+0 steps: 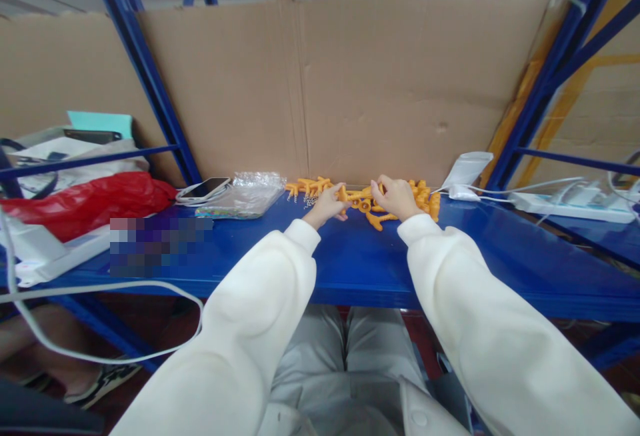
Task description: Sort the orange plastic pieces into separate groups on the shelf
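Several small orange plastic pieces (420, 197) lie in a heap at the back of the blue metal shelf (360, 263), against a cardboard wall. My left hand (327, 205) is closed on one orange piece at the heap's left side. My right hand (395, 197) rests curled on the middle of the heap, its fingers pinching among the pieces. More orange pieces (307, 187) lie in a row just left of my left hand. Both arms wear white sleeves.
A phone (206, 188) and clear plastic bags (245, 197) lie to the left. Further left sit a red bag (85, 201) and white cables. A white pouch (466, 171) and a power strip (570, 207) lie on the right. Blue rack posts flank the shelf.
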Demonstrator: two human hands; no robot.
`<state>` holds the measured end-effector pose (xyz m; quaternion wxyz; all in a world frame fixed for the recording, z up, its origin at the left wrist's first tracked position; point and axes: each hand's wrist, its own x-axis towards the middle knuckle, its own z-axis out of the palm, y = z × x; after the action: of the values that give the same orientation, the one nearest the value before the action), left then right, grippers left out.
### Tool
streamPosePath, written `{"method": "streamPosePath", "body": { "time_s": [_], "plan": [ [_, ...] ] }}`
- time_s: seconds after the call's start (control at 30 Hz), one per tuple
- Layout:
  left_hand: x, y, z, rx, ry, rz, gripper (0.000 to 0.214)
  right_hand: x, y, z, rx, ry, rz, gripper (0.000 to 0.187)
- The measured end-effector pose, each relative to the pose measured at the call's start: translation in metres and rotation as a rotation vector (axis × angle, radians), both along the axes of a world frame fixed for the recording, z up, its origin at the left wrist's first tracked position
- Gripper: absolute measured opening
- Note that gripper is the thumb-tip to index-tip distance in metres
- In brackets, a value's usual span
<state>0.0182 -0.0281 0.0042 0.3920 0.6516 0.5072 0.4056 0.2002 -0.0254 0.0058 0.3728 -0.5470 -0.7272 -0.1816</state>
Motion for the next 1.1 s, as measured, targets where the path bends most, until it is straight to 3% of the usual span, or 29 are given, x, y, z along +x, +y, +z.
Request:
{"method": "streamPosePath", "body": {
  "time_s": [0.4, 0.53, 0.73, 0.97, 1.1],
  "plan": [
    [-0.004, 0.008, -0.004, -0.011, 0.096, 0.004, 0.07, -0.003, -0.005, 0.001, -0.029, -0.086, 0.035, 0.031],
    [-0.006, 0.011, -0.006, 0.108, 0.19, 0.069, 0.069, -0.002, -0.003, 0.0, -0.059, -0.053, 0.082, 0.029],
    [-0.018, 0.02, -0.011, 0.482, 0.451, 0.265, 0.065, 0.0, 0.004, -0.003, -0.203, -0.027, 0.201, 0.025],
    [-0.022, 0.023, -0.015, 0.536, 0.53, 0.305, 0.065, 0.004, 0.015, -0.011, -0.271, -0.079, 0.308, 0.028],
    [-0.021, 0.022, -0.014, 0.506, 0.538, 0.307, 0.064, 0.004, 0.016, -0.01, -0.293, -0.146, 0.277, 0.028]
  ]
}}
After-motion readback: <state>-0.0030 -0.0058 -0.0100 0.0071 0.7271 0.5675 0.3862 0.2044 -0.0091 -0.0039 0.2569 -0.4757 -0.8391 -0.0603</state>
